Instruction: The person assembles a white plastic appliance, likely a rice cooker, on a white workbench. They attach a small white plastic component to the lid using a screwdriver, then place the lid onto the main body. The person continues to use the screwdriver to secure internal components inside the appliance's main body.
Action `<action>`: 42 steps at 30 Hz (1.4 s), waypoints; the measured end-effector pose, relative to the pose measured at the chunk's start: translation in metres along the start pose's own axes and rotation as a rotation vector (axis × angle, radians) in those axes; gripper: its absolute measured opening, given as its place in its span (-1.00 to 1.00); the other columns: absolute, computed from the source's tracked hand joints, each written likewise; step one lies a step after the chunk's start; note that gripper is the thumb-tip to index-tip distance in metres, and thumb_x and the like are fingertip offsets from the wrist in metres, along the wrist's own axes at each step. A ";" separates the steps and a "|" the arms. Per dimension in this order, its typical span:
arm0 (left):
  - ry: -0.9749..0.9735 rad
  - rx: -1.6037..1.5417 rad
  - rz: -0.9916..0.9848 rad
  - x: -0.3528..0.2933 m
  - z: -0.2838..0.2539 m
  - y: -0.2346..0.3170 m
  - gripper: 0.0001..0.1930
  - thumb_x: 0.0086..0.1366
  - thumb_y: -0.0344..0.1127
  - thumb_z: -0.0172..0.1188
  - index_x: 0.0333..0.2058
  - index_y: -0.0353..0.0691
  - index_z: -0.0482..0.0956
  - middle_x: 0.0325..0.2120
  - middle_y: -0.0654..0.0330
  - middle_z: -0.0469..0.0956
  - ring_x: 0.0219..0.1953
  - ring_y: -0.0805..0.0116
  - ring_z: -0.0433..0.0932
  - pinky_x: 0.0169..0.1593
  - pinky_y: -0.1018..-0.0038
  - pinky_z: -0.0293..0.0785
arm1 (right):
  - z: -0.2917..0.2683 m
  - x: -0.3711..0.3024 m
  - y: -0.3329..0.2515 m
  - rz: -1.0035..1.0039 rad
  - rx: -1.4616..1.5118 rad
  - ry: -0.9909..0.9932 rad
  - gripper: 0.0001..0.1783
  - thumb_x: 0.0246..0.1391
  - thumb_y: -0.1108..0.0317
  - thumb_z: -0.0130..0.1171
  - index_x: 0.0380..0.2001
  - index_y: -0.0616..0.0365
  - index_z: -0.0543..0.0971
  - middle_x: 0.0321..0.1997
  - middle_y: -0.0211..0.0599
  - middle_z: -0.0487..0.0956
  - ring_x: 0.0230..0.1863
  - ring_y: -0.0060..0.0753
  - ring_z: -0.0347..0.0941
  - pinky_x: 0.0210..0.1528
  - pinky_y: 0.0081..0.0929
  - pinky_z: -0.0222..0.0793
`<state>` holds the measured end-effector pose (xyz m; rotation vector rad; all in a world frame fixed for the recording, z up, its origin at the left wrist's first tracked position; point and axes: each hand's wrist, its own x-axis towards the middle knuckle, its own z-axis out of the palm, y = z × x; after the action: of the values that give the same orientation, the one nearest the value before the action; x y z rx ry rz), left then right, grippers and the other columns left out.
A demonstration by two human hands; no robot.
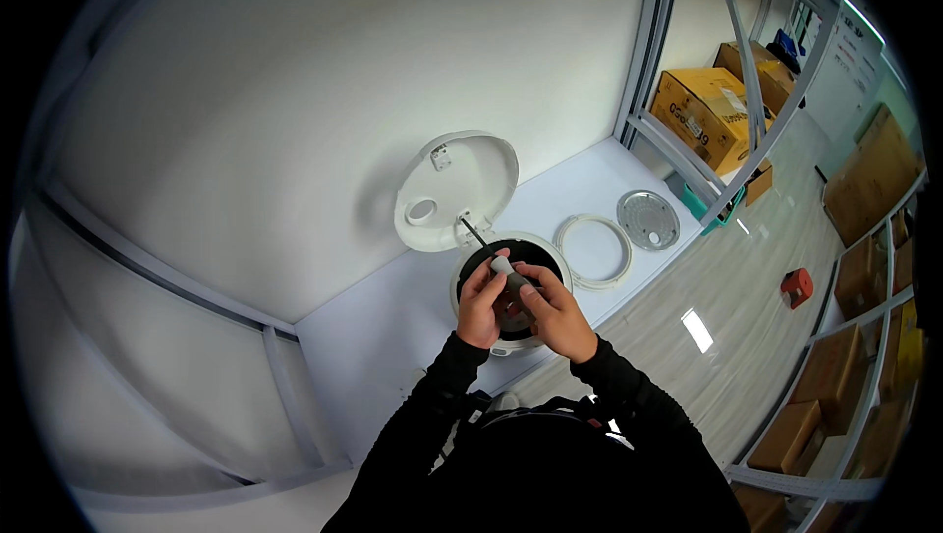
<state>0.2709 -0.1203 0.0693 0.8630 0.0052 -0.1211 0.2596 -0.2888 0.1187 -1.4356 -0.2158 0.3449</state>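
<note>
A white rice cooker (pixel 557 256) stands on the white table with its lid (pixel 486 174) swung up at the back. Over its dark round opening, my right hand (pixel 558 317) grips the grey handle of a screwdriver (pixel 515 280). My left hand (pixel 477 309) is closed at the front of the handle, its fingertips against the screwdriver. The thin dark shaft points up and left, its tip at the lower inner part of the lid near the hinge. Both hands hide much of the cooker's inside.
Right of the cooker lie a white ring (pixel 626 260) and a round metal plate (pixel 649 220) on the table (pixel 368 336). A wall and grey frame posts (pixel 643 52) bound the table. Beyond are yellow cartons (pixel 702 111), a red object (pixel 798 286) on the floor and shelves with boxes (pixel 830 376).
</note>
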 end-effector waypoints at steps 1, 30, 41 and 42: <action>-0.008 -0.014 0.007 -0.001 0.002 0.002 -0.54 0.54 -0.40 0.00 0.37 -0.24 0.37 0.14 0.08 0.58 0.09 0.34 0.58 0.05 0.45 0.54 | -0.001 0.000 -0.003 0.080 0.109 -0.010 -0.54 0.47 0.29 0.01 0.35 0.12 0.35 -0.14 -0.30 0.67 -0.30 -0.59 0.52 -0.35 -0.56 0.40; 0.053 0.108 -0.006 0.010 -0.004 0.006 -0.60 0.49 -0.35 0.22 0.25 -0.25 0.47 -0.09 0.18 0.66 -0.06 0.43 0.63 0.03 0.48 0.57 | 0.011 -0.018 -0.018 -0.515 -0.813 0.230 -0.42 0.17 0.12 0.37 0.17 0.15 0.50 -0.16 -0.03 0.67 -0.30 0.04 0.65 -0.27 -0.24 0.56; -0.106 -0.031 -0.057 0.009 -0.005 0.017 -0.52 0.51 -0.36 0.15 0.34 -0.26 0.38 0.13 0.07 0.58 0.13 0.33 0.58 0.17 0.39 0.55 | 0.000 -0.006 -0.019 0.129 0.152 0.100 -0.54 0.30 0.14 0.25 0.12 0.19 0.49 -0.28 -0.10 0.63 -0.41 -0.18 0.62 -0.38 -0.30 0.51; -0.088 -0.003 -0.050 0.010 -0.006 0.014 -0.53 0.50 -0.37 0.17 0.33 -0.26 0.39 0.10 0.09 0.59 0.11 0.35 0.59 0.16 0.39 0.56 | 0.000 -0.006 -0.017 0.113 0.150 0.101 -0.54 0.28 0.15 0.27 0.11 0.17 0.50 -0.32 -0.16 0.63 -0.46 -0.27 0.59 -0.39 -0.32 0.48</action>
<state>0.2825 -0.1078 0.0755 0.8546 -0.0556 -0.2058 0.2558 -0.2930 0.1363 -1.3158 -0.0267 0.3720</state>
